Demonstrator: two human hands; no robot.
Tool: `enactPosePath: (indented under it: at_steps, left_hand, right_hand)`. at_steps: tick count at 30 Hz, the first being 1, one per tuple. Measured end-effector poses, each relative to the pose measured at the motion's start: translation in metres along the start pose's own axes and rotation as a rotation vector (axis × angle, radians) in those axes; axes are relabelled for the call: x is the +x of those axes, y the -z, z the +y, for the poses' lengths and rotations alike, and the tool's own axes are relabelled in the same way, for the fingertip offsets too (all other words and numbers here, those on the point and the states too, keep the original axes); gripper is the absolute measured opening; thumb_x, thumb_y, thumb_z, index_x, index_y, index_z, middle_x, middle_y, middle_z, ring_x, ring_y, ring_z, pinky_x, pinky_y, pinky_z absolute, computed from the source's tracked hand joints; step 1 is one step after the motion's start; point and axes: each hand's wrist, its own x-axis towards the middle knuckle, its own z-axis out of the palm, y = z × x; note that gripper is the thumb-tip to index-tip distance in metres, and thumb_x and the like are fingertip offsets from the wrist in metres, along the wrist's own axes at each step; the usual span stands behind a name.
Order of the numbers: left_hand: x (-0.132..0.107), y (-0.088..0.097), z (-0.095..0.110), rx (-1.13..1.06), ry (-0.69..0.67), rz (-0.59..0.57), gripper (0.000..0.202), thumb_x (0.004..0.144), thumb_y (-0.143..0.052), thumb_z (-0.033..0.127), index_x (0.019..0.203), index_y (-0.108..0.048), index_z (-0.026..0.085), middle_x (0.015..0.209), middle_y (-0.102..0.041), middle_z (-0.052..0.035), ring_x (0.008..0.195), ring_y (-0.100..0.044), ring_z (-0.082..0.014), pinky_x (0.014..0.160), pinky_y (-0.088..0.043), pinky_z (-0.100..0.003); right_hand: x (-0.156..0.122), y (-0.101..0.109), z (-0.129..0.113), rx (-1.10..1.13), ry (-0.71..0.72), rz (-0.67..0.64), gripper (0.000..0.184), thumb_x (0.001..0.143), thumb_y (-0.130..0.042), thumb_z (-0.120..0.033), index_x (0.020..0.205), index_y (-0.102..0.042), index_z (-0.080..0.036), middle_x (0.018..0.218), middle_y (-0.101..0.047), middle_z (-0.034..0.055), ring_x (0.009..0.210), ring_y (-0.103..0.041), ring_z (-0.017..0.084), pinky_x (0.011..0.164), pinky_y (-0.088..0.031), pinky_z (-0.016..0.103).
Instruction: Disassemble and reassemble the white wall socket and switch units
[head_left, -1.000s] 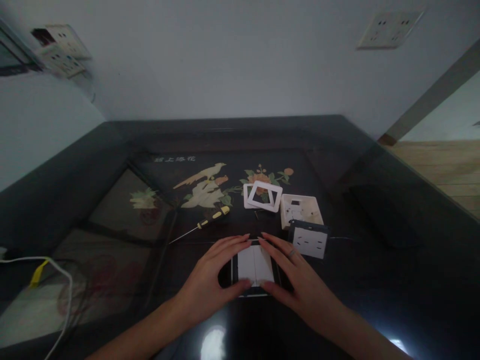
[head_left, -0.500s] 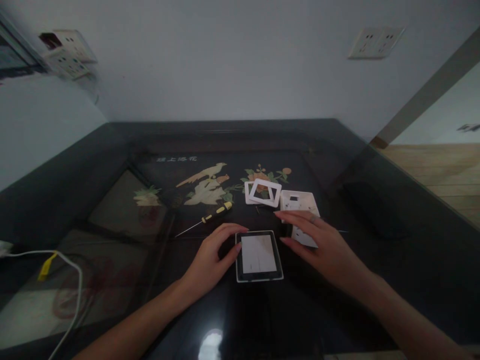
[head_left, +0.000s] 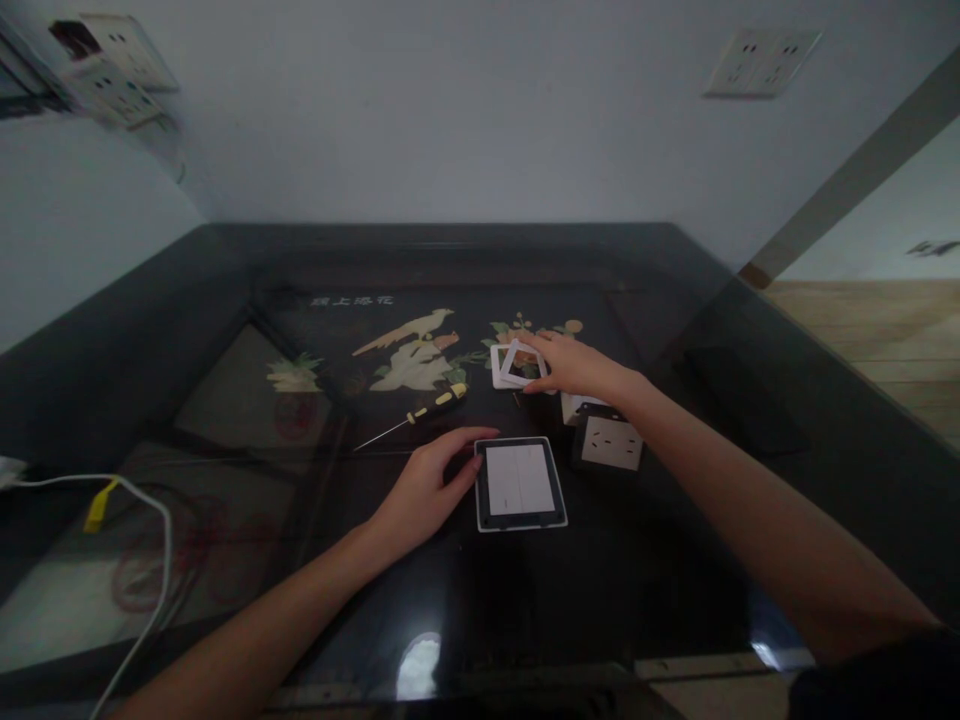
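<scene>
1. The right hand [head_left: 577,365] has its thumb and fingers spread across the upper white frame [head_left: 509,362], at its near and far edges; whether they pinch it yet cannot be told.
2. The left hand [head_left: 439,490] keeps to the left edge of the dark-bordered switch panel [head_left: 521,480], thumb and fingers parted around its upper left corner; how firmly they press cannot be told.
3. A second ago both hands lay on the switch panel. Half a second ago the right hand was off it, over the socket panel [head_left: 613,443] and white box [head_left: 574,405]; now it is farther forward, at the frames.
4. The switch panel lies flat on the dark table [head_left: 637,560], in front of the person. Its white middle and dark border are now fully exposed.
5. For the work, this seems to split the roles: the left hand steadies the panel while the right attends to a loose part.
6. The upper frame overlaps the lower white frame [head_left: 495,368] at an angle, with no clear shift. The screwdriver [head_left: 437,403] lies apart from both hands.
</scene>
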Motion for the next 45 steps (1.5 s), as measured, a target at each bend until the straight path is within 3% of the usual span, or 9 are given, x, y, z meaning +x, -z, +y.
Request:
enactPosePath:
  at_steps: [5,11,21,26,34,45]
  left_hand:
    - [0.001,0.0,0.001,-0.012,0.016,-0.007,0.03,0.092,-0.048,0.016,0.119,-0.062,0.018,0.118,-0.07,-0.0059,0.109,-0.065,-0.0199,0.098,-0.052,-0.038]
    - [0.001,0.001,0.002,-0.01,0.035,-0.011,0.03,0.092,-0.048,0.017,0.119,-0.062,0.018,0.118,-0.069,-0.0055,0.111,-0.064,-0.02,0.098,-0.049,-0.036]
    - [-0.001,-0.001,-0.002,-0.007,0.016,-0.009,0.03,0.092,-0.048,0.016,0.118,-0.062,0.022,0.115,-0.07,-0.0042,0.107,-0.064,-0.0198,0.095,-0.051,-0.036]
    - [0.0,0.0,-0.002,0.0,0.005,-0.005,0.03,0.092,-0.047,0.016,0.117,-0.062,0.022,0.114,-0.07,-0.0044,0.108,-0.065,-0.0202,0.096,-0.051,-0.038]
    - [0.001,-0.001,-0.003,0.014,-0.01,-0.018,0.031,0.092,-0.046,0.013,0.117,-0.061,0.022,0.115,-0.069,-0.0038,0.109,-0.064,-0.0192,0.097,-0.05,-0.037]
    - [0.0,0.001,-0.001,0.029,-0.061,-0.001,0.03,0.092,-0.047,0.013,0.117,-0.062,0.021,0.116,-0.067,-0.0055,0.11,-0.063,-0.0192,0.098,-0.05,-0.036]
  right_hand:
    - [0.001,-0.002,0.003,-0.021,-0.032,-0.042,0.073,0.081,-0.072,-0.037,0.144,-0.041,-0.019,0.133,-0.058,0.0165,0.119,-0.058,0.033,0.096,-0.049,0.049]
    - [0.014,0.001,0.009,-0.066,-0.062,-0.008,0.037,0.093,-0.058,-0.035,0.126,-0.055,-0.019,0.129,-0.058,0.0096,0.108,-0.061,0.024,0.089,-0.053,0.047]
    - [0.059,0.004,0.046,-0.149,-0.249,0.015,0.035,0.093,-0.059,-0.035,0.124,-0.057,-0.018,0.124,-0.06,0.0091,0.104,-0.063,0.022,0.086,-0.054,0.044]
    - [0.06,0.003,0.042,-0.177,-0.154,0.01,0.035,0.093,-0.059,-0.035,0.123,-0.057,-0.018,0.124,-0.06,0.0091,0.104,-0.063,0.022,0.086,-0.054,0.044]
    - [0.041,0.005,0.008,-0.269,0.199,0.006,0.035,0.093,-0.059,-0.035,0.123,-0.057,-0.018,0.125,-0.06,0.0091,0.105,-0.062,0.023,0.087,-0.054,0.045]
    - [0.065,-0.007,-0.008,-0.5,0.224,-0.02,0.035,0.093,-0.06,-0.035,0.123,-0.057,-0.017,0.124,-0.06,0.0095,0.104,-0.063,0.022,0.086,-0.054,0.044]
